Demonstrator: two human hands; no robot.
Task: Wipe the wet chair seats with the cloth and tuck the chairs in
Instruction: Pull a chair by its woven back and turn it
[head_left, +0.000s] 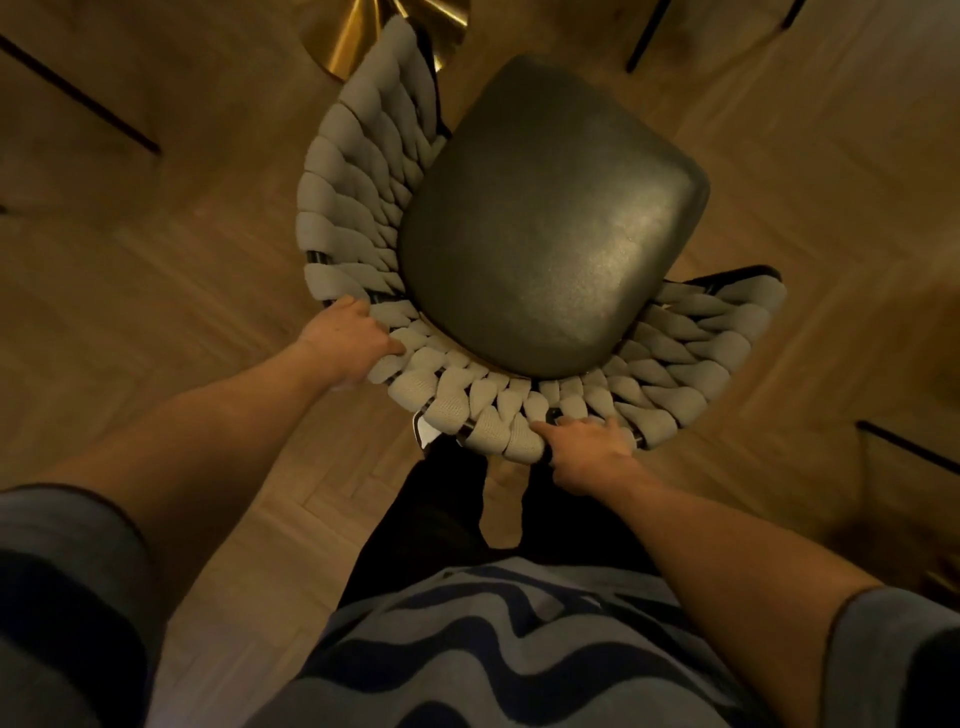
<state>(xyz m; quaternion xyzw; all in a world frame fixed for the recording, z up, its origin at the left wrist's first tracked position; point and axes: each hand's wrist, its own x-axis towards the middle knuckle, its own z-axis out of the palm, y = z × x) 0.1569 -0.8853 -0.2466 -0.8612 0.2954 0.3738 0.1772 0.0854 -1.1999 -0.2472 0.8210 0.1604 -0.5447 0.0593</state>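
Note:
A chair stands right below me, seen from above, with a dark padded seat (550, 218) and a curved backrest (358, 171) wound in thick pale woven bands. My left hand (348, 340) grips the backrest's top rim at its left side, fingers curled over the bands. At the near middle of the rim, my right hand (589, 449) holds the backrest, with the index finger stretched along the bands. No cloth shows in view.
A round brass table base (384, 31) stands on the wooden herringbone floor (156, 291) beyond the chair. Thin black legs of other furniture show at the upper left (78, 88), upper right (647, 36) and right (904, 447). My legs stand just behind the chair.

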